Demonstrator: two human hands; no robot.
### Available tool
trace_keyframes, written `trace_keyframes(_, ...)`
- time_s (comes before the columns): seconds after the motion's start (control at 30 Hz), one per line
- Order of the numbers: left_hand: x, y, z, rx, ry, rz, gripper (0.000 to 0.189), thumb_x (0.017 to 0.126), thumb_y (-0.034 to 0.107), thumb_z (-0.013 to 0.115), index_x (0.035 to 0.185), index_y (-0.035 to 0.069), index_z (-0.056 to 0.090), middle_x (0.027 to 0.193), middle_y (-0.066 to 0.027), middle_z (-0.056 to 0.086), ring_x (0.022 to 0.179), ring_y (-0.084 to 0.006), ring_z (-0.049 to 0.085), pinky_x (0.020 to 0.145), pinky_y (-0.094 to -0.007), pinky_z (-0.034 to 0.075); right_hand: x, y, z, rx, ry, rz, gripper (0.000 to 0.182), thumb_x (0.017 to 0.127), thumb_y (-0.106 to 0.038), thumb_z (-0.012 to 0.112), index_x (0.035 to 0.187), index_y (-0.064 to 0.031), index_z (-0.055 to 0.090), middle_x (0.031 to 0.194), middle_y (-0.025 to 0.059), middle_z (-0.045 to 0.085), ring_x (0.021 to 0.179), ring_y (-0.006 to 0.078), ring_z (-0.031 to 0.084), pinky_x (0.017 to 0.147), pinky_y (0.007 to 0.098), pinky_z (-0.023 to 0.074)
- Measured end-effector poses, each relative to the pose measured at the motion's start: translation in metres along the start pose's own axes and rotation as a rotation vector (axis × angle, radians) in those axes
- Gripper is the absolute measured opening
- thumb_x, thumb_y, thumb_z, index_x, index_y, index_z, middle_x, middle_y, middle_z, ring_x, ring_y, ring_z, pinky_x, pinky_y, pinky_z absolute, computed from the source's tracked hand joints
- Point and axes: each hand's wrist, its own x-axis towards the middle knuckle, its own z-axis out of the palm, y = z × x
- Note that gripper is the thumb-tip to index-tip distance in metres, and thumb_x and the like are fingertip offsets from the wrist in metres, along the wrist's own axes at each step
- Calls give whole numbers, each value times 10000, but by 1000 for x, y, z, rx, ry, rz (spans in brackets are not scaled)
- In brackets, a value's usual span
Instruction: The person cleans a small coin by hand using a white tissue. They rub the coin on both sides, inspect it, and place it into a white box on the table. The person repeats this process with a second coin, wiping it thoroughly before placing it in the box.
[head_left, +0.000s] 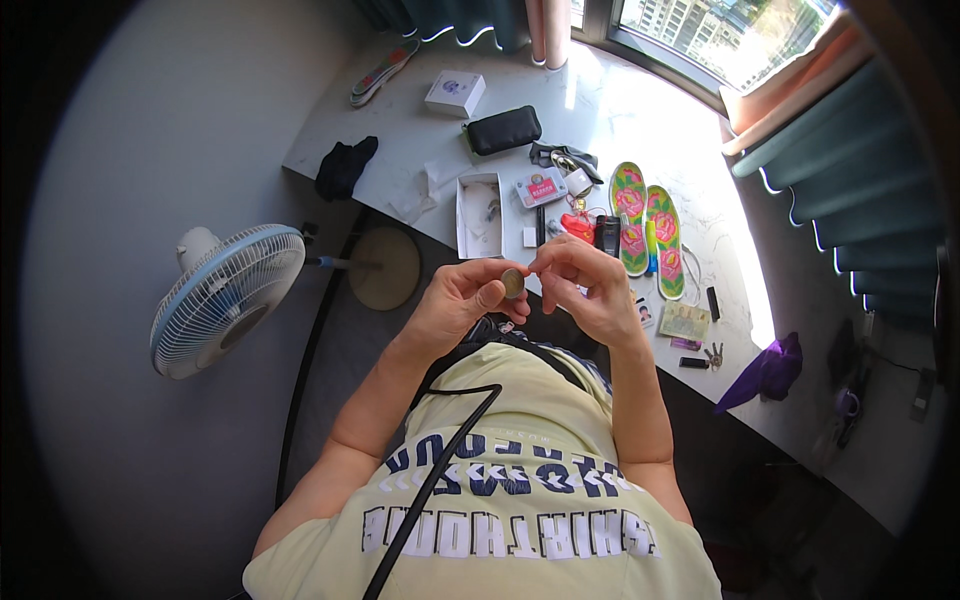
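Observation:
My left hand (469, 300) holds a small round metal object (513, 283), which looks like a coin or a tin lid, between thumb and fingers. Close on its right is my right hand (585, 285), with thumb and forefinger brought near each other beside the left fingertips. Whether the right fingers pinch something tiny cannot be told. Both hands are above the near edge of the marble-patterned table (720, 225). Past them lie an open white box (481, 241) with small things inside, a white case with a red label (541, 187) and a red item (578, 226).
A black zip pouch (503, 130), a white carton (455, 94), a black cloth (346, 168) and flowered insoles (630, 217) lie on the table. Keys (715, 355), a banknote (685, 320) and a purple cloth (772, 371) are at right. An electric fan (229, 300) stands left.

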Motion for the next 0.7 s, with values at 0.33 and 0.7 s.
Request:
trace_keyframes(0.33,3,7,5,102,26,35,454,852,339,583,1103,-39,560,849,-102,624,773,-162,622,718,-288,523,2,4,1,-3,52,-29,94,800,-7,503,815,31,588,781,47,553,547,73,531,504,186,406)
trace_keyframes(0.7,8,8,8,152,70,94,440,839,316,604,1106,-33,566,844,-94,625,764,-160,620,714,-289,526,3,1,9,50,164,126,114,866,-57,514,838,36,574,650,18,563,505,49,504,459,183,404)
